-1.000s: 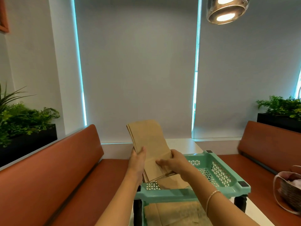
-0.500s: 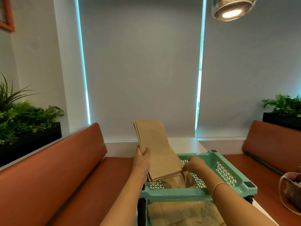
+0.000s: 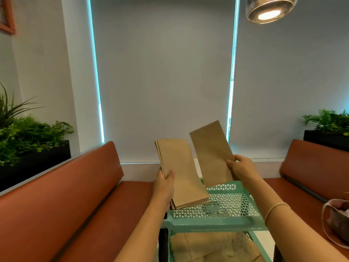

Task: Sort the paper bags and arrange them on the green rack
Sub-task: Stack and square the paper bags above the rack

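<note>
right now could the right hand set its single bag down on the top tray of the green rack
Probably yes. The right hand holds the single bag just above the top tray, whose mesh looks bare there. The stack in the left hand overhangs only the tray's left side.

Both forearms are reaching forward, well apart. The left hand [image 3: 164, 183] is gripping with its thumb on top and fingers curled underneath. The right hand [image 3: 238, 167], raised slightly higher, is pinching between thumb and fingers.
</note>
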### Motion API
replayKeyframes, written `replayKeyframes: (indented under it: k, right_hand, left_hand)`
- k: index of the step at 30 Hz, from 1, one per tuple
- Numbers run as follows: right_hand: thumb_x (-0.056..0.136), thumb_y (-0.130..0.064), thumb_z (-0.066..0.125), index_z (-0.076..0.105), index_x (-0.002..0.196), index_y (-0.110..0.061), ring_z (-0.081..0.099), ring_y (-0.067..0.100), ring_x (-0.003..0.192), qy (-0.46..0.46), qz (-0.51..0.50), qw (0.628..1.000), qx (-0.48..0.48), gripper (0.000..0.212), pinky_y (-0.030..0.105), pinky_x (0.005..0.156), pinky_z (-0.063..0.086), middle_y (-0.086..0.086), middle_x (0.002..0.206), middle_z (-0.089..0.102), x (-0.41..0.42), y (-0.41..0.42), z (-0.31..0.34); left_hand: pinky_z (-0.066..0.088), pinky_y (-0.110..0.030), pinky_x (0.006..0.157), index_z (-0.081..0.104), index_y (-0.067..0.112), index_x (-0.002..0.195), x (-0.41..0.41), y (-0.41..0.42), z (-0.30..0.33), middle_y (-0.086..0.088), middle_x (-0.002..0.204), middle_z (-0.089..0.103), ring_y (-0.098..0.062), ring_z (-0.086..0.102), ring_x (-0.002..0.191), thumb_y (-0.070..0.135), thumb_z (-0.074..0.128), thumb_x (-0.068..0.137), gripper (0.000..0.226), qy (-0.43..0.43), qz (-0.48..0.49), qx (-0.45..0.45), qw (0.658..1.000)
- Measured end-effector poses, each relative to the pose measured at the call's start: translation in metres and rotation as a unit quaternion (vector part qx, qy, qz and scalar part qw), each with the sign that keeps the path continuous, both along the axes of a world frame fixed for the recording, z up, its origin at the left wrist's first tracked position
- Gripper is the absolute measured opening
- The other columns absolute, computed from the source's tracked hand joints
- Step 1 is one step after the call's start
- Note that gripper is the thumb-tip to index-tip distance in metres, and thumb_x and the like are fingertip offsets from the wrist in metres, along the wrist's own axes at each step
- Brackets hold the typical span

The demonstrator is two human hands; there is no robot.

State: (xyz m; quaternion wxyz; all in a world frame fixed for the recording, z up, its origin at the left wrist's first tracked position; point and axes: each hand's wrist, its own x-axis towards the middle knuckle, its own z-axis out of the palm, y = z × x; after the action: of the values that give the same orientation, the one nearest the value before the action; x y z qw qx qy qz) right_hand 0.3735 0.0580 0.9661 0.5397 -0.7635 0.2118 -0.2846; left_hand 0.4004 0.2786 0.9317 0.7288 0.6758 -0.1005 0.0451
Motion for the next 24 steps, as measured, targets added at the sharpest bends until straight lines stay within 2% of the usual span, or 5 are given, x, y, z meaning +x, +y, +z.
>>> replayKeyframes:
  k: [4,8,12,19,24]
  right_hand:
    - [0.09,-0.006,0.056,0.064,0.095,-0.012,0.06,0.026,0.075,-0.023,0.04,0.999,0.003,0.011,0.038,0.071,0.053,0.014,0.091,0.065,-0.013,-0.006,0.021]
    - [0.084,-0.011,0.052,0.064,0.08,-0.022,0.059,0.026,0.089,0.035,-0.016,0.976,-0.216,0.017,0.043,0.087,0.05,0.006,0.093,0.068,-0.025,-0.007,0.044]
    - [0.089,-0.02,0.046,0.067,0.102,-0.03,0.042,0.025,0.117,0.121,-0.097,0.841,-0.518,0.026,0.057,0.111,0.013,-0.003,0.109,0.062,-0.038,0.007,0.075]
    - [0.088,-0.021,0.045,0.067,0.108,-0.021,0.026,0.033,0.134,0.053,-0.031,0.666,-0.743,0.03,0.061,0.097,-0.024,0.014,0.131,0.047,-0.018,0.08,0.052]
    - [0.062,-0.025,0.077,0.069,0.069,-0.02,0.056,0.036,0.109,0.006,-0.025,0.68,-0.733,0.012,0.066,0.102,0.014,0.012,0.099,0.064,0.004,0.107,0.028]
  left_hand:
    - [0.045,-0.045,0.1,0.044,0.017,0.131,0.001,0.0,-0.001,-0.006,0.124,0.058,-0.025,0.056,0.112,0.022,0.045,0.099,0.032,0.009,0.004,0.0,1.0]
    - [0.045,-0.039,0.099,0.044,0.016,0.132,-0.001,-0.001,0.0,-0.004,0.123,0.058,-0.022,0.055,0.112,0.021,0.045,0.099,0.034,-0.001,0.006,-0.001,1.0]
    - [0.04,-0.03,0.099,0.041,0.012,0.136,-0.003,-0.001,0.002,-0.002,0.124,0.055,-0.019,0.05,0.117,0.02,0.045,0.099,0.038,-0.01,0.002,0.011,1.0]
    - [0.04,-0.026,0.094,0.046,0.014,0.133,-0.006,-0.002,0.001,0.003,0.117,0.056,-0.014,0.051,0.113,0.021,0.045,0.099,0.034,-0.037,-0.032,0.043,0.998]
    - [0.042,-0.022,0.093,0.047,0.034,0.121,-0.01,-0.002,0.005,0.012,0.116,0.058,-0.008,0.052,0.114,0.031,0.04,0.099,0.023,-0.059,-0.102,0.019,0.993]
